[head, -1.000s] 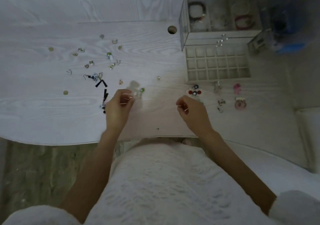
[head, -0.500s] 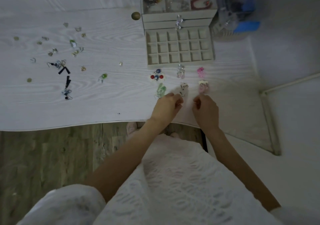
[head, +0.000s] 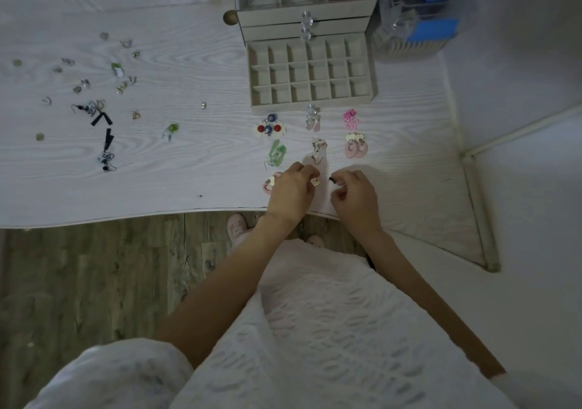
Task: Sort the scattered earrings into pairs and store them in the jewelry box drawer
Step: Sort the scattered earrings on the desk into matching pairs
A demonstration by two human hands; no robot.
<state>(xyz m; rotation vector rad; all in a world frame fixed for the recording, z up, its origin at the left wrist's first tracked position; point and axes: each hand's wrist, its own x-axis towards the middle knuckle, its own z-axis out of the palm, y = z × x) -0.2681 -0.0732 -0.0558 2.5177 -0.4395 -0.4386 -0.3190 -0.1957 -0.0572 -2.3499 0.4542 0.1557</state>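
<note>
My left hand (head: 291, 190) is near the table's front edge, fingertips pinched on a small earring with a cream square top (head: 315, 182). My right hand (head: 356, 194) is just right of it, pinching a tiny dark piece (head: 331, 179). A pink earring (head: 269, 185) lies against my left hand's left side. Beyond the hands, sorted earrings lie in rows: red and blue (head: 269, 128), green (head: 277, 155), clear (head: 313, 120), white hooked (head: 318, 150), pink flower (head: 350, 118), pink hoops (head: 356, 148). The jewelry box drawer (head: 374, 93) stands pulled out, its compartments bare. Scattered earrings (head: 94, 106) lie far left.
The jewelry box (head: 307, 10) holds bracelets in its top tray. A clear container with blue items (head: 415, 21) stands to its right. One green earring (head: 171, 130) and a tiny stud (head: 203, 105) lie mid-table. Below the table edge (head: 126, 216) is wooden floor.
Both hands came from the left and middle of the table to the sorted rows. They now pinch small pieces close together, and a pink earring lies beside my left hand.
</note>
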